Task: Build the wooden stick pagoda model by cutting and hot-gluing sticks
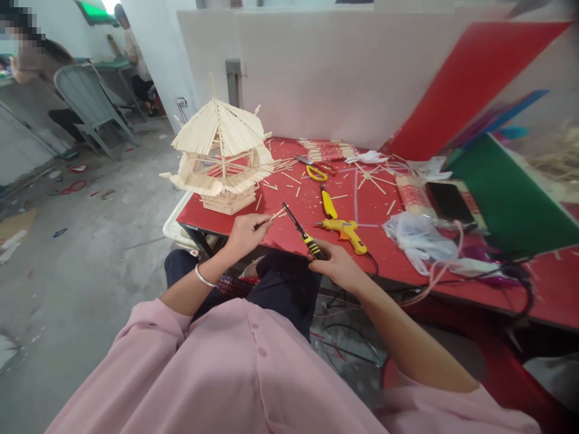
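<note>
My left hand (246, 234) is closed, pinching a thin wooden stick (277, 214) over the front edge of the red table. Closed around a yellow-and-black handle, my right hand (337, 263) holds a slim dark file (295, 220). The file's tip is close to the stick's end; whether they touch I cannot tell. Behind my left hand a hexagonal pavilion model (221, 157) of wooden sticks stands upright on the table. A yellow glue gun (346, 232) lies just beyond my right hand, near a yellow-handled cutter (328, 204) and yellow-handled scissors (315, 172).
On the red table (289, 241) lie loose sticks, a star of joined sticks (370, 177), plastic bags (418, 238), a phone (449, 202) and a green board (515, 199). Cables (436, 271) hang at the front edge. Two people sit at far left beside a chair (85, 99).
</note>
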A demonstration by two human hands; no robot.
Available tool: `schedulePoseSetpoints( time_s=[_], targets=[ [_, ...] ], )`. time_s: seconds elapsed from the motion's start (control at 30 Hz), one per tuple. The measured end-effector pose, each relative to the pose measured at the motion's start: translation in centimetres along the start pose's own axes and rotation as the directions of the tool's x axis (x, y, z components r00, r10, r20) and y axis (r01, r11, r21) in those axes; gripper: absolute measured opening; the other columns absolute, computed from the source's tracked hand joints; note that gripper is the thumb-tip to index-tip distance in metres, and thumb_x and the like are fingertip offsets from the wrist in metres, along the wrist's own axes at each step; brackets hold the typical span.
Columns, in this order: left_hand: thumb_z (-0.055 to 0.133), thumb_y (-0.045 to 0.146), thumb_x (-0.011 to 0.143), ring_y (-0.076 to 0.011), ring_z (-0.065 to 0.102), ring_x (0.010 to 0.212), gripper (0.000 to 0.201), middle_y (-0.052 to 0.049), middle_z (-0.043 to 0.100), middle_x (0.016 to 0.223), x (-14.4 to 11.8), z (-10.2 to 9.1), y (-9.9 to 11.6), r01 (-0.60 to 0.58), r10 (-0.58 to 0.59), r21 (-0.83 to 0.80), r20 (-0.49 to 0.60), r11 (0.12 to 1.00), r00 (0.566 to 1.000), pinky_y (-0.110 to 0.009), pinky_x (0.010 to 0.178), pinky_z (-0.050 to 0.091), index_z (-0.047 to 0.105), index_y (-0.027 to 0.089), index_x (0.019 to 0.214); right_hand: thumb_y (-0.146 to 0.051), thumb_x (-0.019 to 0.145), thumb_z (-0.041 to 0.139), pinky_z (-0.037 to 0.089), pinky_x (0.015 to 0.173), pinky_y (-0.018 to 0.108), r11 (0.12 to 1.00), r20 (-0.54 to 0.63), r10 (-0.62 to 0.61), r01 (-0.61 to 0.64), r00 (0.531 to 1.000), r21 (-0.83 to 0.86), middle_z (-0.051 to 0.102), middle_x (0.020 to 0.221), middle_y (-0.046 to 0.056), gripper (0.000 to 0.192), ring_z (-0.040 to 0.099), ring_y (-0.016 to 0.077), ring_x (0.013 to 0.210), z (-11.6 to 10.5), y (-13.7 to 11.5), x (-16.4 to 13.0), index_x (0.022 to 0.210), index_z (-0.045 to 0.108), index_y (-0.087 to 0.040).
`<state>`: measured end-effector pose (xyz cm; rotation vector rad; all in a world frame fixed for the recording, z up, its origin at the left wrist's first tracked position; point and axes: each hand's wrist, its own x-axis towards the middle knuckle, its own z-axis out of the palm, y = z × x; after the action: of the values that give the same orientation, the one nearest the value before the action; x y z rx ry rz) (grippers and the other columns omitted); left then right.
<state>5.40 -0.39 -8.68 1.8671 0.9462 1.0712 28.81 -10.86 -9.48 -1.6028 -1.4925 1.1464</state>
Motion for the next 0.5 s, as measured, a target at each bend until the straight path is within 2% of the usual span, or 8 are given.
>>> schedulePoseSetpoints(
  time_s=[0.1,0.2,0.3,0.4,0.5],
  targets=[
    [0.065,0.026,0.086,-0.0121,0.051,0.057,0.019,0.001,0.063,0.061,0.0,-0.1,-0.2,-0.041,0.039,0.07,0.028,0.997,0.999,-0.023,0.058,0.038,0.073,0.016,0.072,-0.035,0.06,0.063,0.043,0.071,0.03,1.0,-0.008,0.012,-0.012,1.0,-0.014,0.06,0.08,-0.002,0.048,0.053,0.0184,0.076,0.2,0.3,-0.1,0.105,0.067,-0.02],
    [0.061,0.026,0.088,-0.012,0.048,0.057,0.022,0.001,0.06,0.059,0.1,-0.2,-0.1,-0.071,0.066,0.102,0.052,0.992,0.996,-0.024,0.057,0.035,0.072,0.016,0.071,-0.034,0.058,0.063,0.043,0.073,0.031,1.0,-0.012,0.012,-0.013,1.0,-0.023,0.061,0.085,-0.002,0.05,0.054,0.0185,0.078,0.5,0.5,0.0,0.107,0.065,-0.021],
    [0.061,0.026,0.087,-0.0119,0.047,0.057,0.021,0.002,0.057,0.058,0.1,-0.4,0.1,-0.089,0.082,0.114,0.068,0.989,0.994,-0.024,0.058,0.034,0.071,0.016,0.071,-0.033,0.058,0.062,0.041,0.072,0.03,1.0,-0.006,0.013,-0.013,1.0,-0.024,0.06,0.082,-0.002,0.041,0.053,0.0177,0.076,0.9,0.6,0.1,0.097,0.064,-0.021],
    [0.063,0.027,0.087,-0.0118,0.05,0.057,0.019,0.002,0.06,0.06,0.1,-0.5,0.4,-0.051,0.043,0.099,0.078,0.994,0.996,-0.024,0.058,0.036,0.071,0.016,0.073,-0.032,0.058,0.061,0.038,0.068,0.03,0.999,-0.017,0.019,-0.02,1.0,-0.029,0.056,0.072,-0.004,0.026,0.049,0.0159,0.07,1.3,0.4,0.0,0.082,0.06,-0.021],
    [0.062,0.032,0.09,-0.0121,0.055,0.057,0.024,0.0,0.063,0.064,0.2,-0.2,0.6,0.053,-0.052,-0.01,0.099,0.999,0.994,-0.023,0.057,0.04,0.069,0.016,0.074,-0.03,0.057,0.061,0.034,0.065,0.03,0.999,-0.053,0.032,-0.032,0.998,-0.01,0.054,0.07,-0.004,0.022,0.046,0.0148,0.068,1.8,0.2,-0.2,0.078,0.058,-0.022]
  ],
)
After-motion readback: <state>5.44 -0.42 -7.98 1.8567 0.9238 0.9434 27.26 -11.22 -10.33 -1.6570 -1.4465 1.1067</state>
